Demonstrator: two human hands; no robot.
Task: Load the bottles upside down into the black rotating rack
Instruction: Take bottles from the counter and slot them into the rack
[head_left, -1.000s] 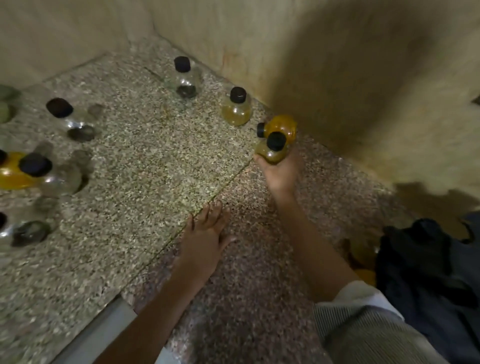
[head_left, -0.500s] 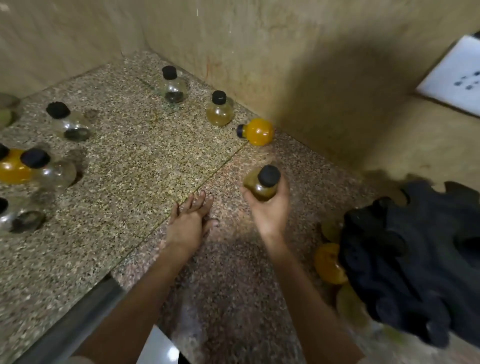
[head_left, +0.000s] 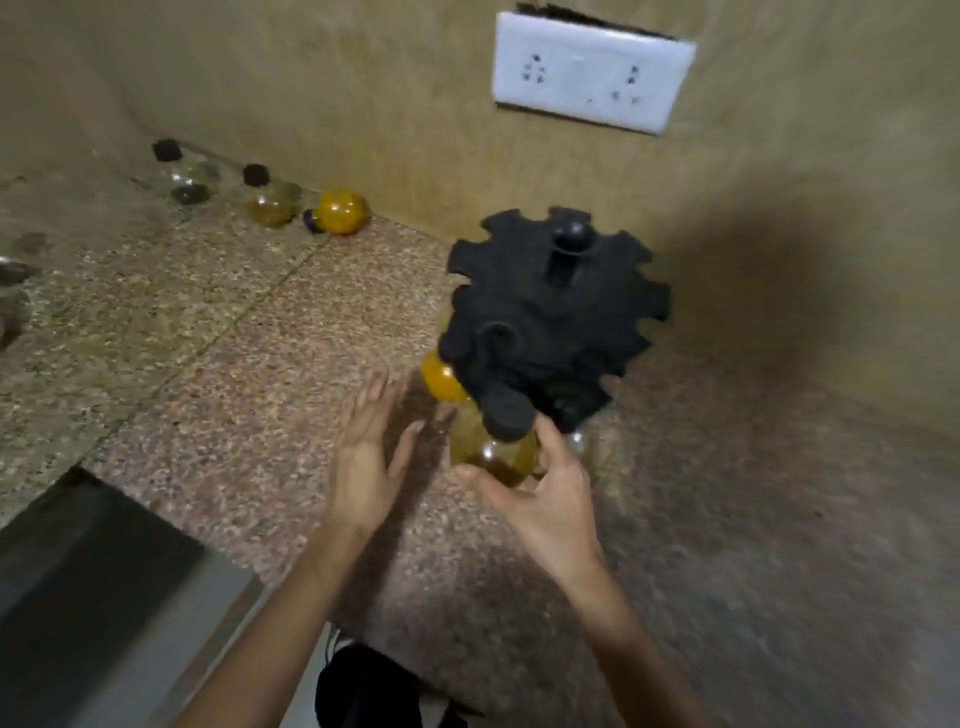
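The right hand (head_left: 545, 499) curls its fingers round an amber bottle (head_left: 493, 457), black cap up, touching the near-left edge of the black rack (head_left: 550, 312). An orange bottle (head_left: 439, 379) sits in the rack's left side. The left hand (head_left: 369, 457) is spread, holding nothing. Open speckled bench (head_left: 208, 338) stretches left; three more bottles (head_left: 270, 200) line the far wall.

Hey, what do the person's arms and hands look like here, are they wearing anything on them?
Both hands are bare: the left hand and right hand show no gloves, rings or watch, though the picture is slightly blurred. The left forearm and right forearm are uncovered down to the picture's bottom edge, so no sleeve is in view.
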